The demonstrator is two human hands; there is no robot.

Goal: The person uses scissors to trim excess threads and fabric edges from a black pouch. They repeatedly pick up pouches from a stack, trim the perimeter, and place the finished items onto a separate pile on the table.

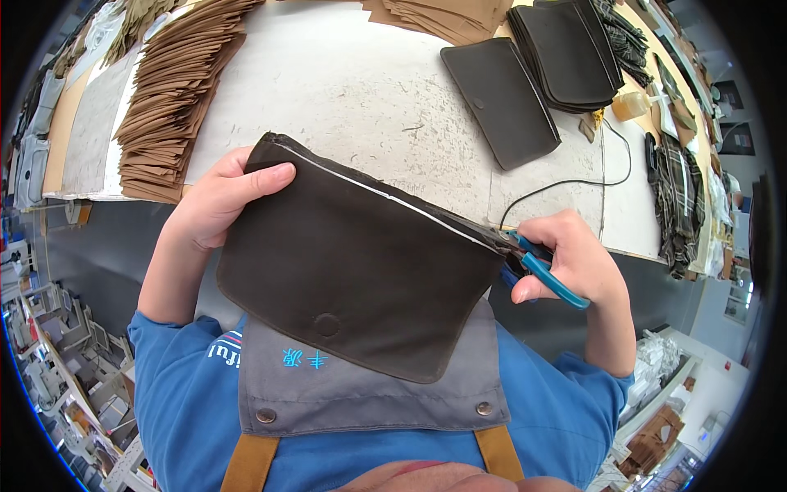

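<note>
A dark brown leather-like flap panel [363, 264] hangs tilted in front of my chest, with a white line along its upper edge and a round raised mark near its lower edge. My left hand [240, 190] grips its upper left corner, thumb on the face and fingers hidden behind. At the upper right corner, my right hand [569, 255] is closed around a plier-type hand tool with teal handles [553, 280]. The tool's head meets the panel's corner; its jaws are mostly hidden.
A white-topped table [344, 92] lies ahead, bearing a tall row of brown pieces [178, 92] and flat brown sheets [436, 18]. To the right are a single dark panel [501, 104], a dark panel stack [565, 55], a yellowish bottle [631, 106], a black cable [565, 182] and plaid fabric [679, 203].
</note>
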